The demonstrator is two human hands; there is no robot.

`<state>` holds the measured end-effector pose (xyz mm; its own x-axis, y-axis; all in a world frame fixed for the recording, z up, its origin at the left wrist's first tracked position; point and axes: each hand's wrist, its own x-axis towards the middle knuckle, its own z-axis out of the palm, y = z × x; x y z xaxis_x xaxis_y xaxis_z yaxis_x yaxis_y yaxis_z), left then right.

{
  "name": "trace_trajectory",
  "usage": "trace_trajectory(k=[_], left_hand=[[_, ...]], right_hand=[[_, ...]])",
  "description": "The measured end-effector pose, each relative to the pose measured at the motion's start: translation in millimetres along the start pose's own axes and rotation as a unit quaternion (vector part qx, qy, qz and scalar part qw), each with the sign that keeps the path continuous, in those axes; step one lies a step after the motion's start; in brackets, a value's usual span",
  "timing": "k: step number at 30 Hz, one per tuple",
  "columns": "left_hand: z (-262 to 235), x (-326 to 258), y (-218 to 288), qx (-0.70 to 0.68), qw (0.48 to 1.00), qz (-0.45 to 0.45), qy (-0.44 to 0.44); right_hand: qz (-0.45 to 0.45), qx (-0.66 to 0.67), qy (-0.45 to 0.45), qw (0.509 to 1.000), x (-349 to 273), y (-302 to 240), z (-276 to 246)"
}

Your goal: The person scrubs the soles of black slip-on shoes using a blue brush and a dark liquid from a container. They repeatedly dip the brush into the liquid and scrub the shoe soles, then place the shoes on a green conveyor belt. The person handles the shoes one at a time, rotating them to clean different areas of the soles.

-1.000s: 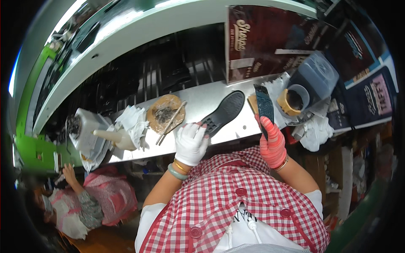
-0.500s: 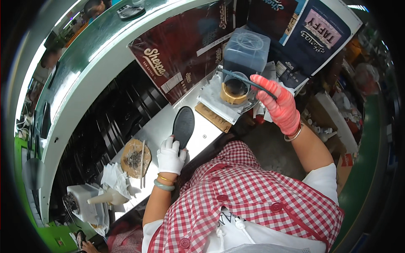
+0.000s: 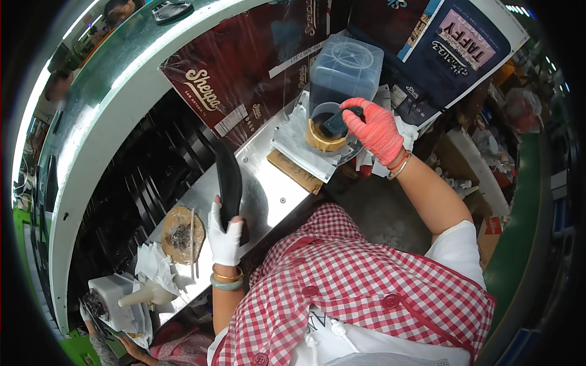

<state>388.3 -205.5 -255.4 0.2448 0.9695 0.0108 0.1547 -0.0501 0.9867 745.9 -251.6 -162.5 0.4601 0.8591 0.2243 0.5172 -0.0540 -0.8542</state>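
My left hand, in a white glove with bare fingertips, is closed on the heel end of a black shoe sole. The sole is tipped up on its edge over the metal bench. My right hand, in a red-pink glove, grips a dark, slim brush-like tool. Its lower end reaches into a clear cup with a tan, many-sided base. Behind this cup stands an upturned translucent bottle of dark liquid.
Left along the bench lie a tan disc with thin sticks, crumpled white paper and a pale squeeze bottle. A wooden strip edges the cup's papered stand. Printed cardboard walls the back; a green-topped conveyor curves beyond.
My right hand has come down and left, bringing the tool's end into the cup. My left hand has tipped the sole from lying flat up onto its edge.
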Motion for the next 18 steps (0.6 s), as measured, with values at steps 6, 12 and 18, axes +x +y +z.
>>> trace_trajectory(k=[6, 12, 18], left_hand=[[0, 1, 13, -0.350, 0.932, -0.073, -0.058], [19, 11, 40, -0.563, 0.811, -0.118, -0.106], [49, 7, 40, -0.597, 0.761, -0.119, -0.225]], right_hand=[[0.071, 0.049, -0.018, 0.996, 2, -27, -8], [0.070, 0.128, 0.026, 0.989, -1, -39, -16], [0.079, 0.089, -0.012, 0.993, -2, -3, -7]])
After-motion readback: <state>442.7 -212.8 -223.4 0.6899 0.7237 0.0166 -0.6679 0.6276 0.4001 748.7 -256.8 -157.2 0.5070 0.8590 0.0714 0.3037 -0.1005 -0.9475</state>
